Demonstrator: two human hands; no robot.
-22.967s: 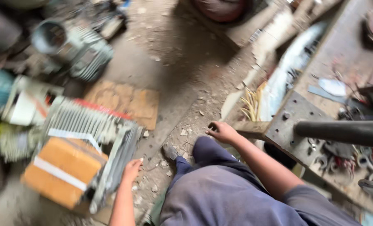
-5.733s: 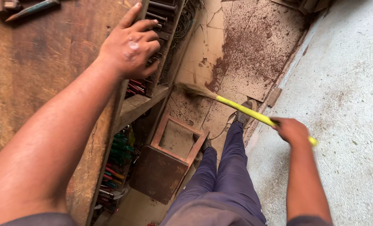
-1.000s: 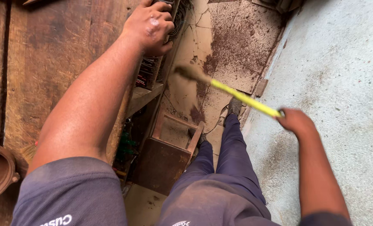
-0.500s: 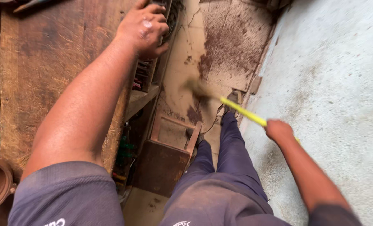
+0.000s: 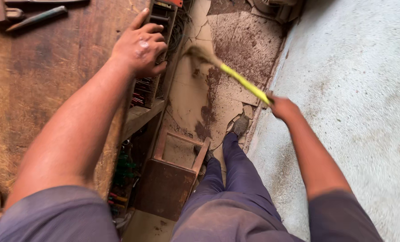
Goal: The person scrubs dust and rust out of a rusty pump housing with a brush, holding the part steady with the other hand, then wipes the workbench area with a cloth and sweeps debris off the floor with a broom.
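Upper left of the frame, the left hand [image 5: 139,47] lies spread and empty on the wooden bench [image 5: 43,89] edge. At centre, a yellow-handled broom [image 5: 229,74] (blurred) crosses the cracked floor [image 5: 195,96], gripped by the right hand [image 5: 283,107]. A wide swing could strike the rusty metal box [image 5: 168,183] or the wall [image 5: 357,89].

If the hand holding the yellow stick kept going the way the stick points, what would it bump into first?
Probably the cracked, dirty floor: the right hand aims the yellow-handled broom down at it. Depth is hard to judge.
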